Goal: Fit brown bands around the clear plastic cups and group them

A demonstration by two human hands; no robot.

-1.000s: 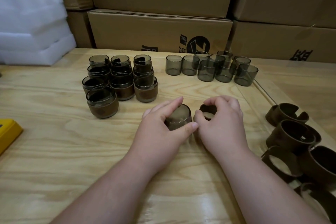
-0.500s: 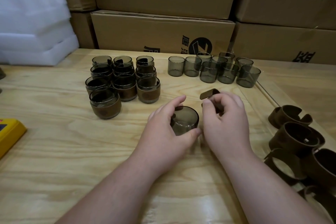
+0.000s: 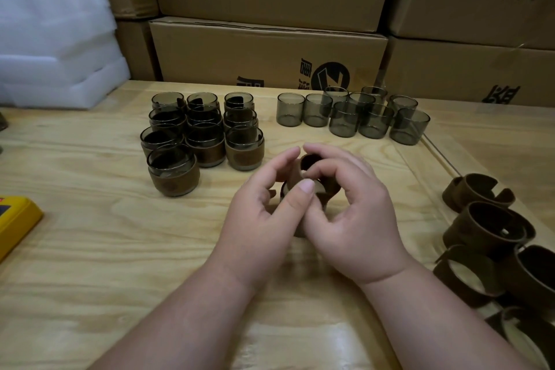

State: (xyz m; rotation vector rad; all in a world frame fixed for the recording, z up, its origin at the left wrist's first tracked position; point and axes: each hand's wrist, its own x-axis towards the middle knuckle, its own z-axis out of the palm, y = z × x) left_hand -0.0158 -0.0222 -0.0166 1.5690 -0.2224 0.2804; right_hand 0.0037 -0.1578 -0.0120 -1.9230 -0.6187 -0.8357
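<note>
At the table's middle, my left hand (image 3: 264, 207) grips a smoky clear cup (image 3: 315, 186), mostly hidden between my fingers. My right hand (image 3: 354, 213) pinches a brown band (image 3: 310, 161) and holds it against the cup's far side. Both hands meet around the cup. Several banded cups (image 3: 174, 173) stand grouped at the back left. Several bare cups (image 3: 345, 119) stand in a cluster at the back right. Loose brown bands (image 3: 486, 225) lie piled at the right edge.
Cardboard boxes (image 3: 270, 51) wall off the back of the wooden table (image 3: 90, 249). White foam sheets (image 3: 57, 39) are stacked at the far left. A yellow object (image 3: 15, 222) lies at the left edge.
My hands have closed together. The right hand brought the brown band over to the cup, and the left hand's fingers now wrap further round the cup.
</note>
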